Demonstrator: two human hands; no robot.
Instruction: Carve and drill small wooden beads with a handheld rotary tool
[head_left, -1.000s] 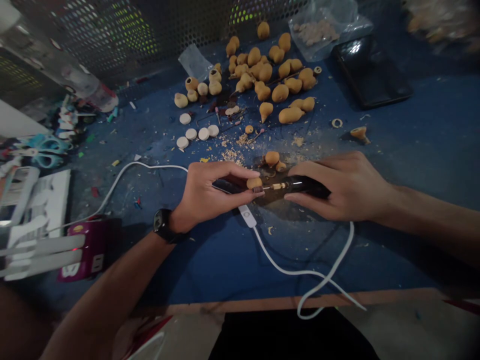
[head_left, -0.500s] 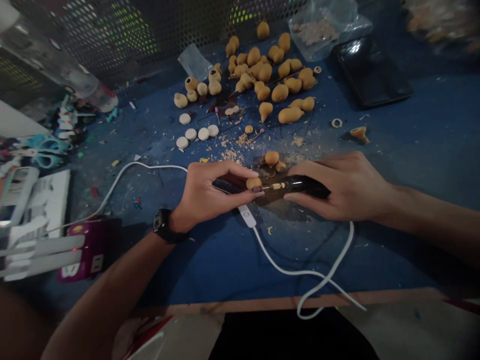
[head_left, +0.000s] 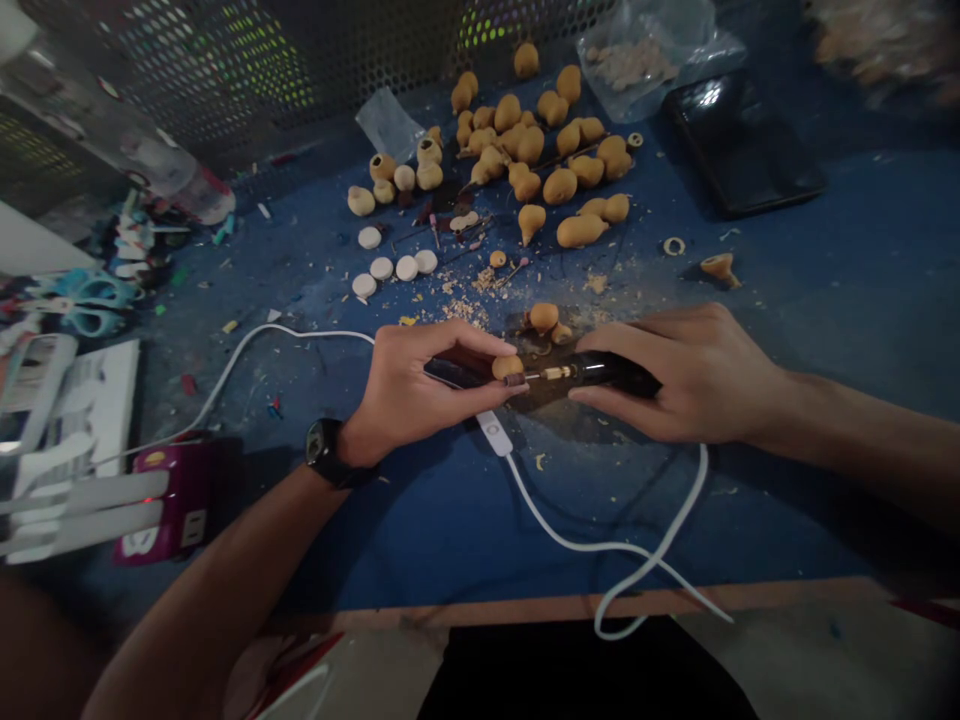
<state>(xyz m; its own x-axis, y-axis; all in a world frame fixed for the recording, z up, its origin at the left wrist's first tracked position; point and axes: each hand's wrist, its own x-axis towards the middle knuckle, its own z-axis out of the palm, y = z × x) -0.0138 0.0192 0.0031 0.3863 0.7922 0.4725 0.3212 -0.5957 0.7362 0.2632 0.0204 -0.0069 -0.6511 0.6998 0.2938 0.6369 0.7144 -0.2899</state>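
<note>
Between thumb and fingertips, my left hand (head_left: pixel 420 385) pinches a small tan gourd piece (head_left: pixel 507 366). My right hand (head_left: pixel 675 375) is wrapped round a black rotary tool (head_left: pixel 607 369) with a brass collet. The tool's brown sanding drum (head_left: pixel 514 380) lies against the near side of the gourd piece, close to my left thumb. Under my left hand shows a dark flat object (head_left: pixel 454 373), mostly covered. Just beyond the tool, a cut gourd (head_left: pixel 543 317) rests on the blue table.
Several small gourds (head_left: pixel 561 186) are heaped at the back. White discs (head_left: pixel 406 267), loose bits and shavings lie left of them. A white cable with an inline switch (head_left: pixel 493 434) loops over the table's front edge. A black tablet-like device (head_left: pixel 742 145) is at the back right, a purple box (head_left: pixel 169 500) at left.
Both hands hold nearly the same place. The gourd piece and sanding drum stay together, with at most a tiny shift at the fingertips.
</note>
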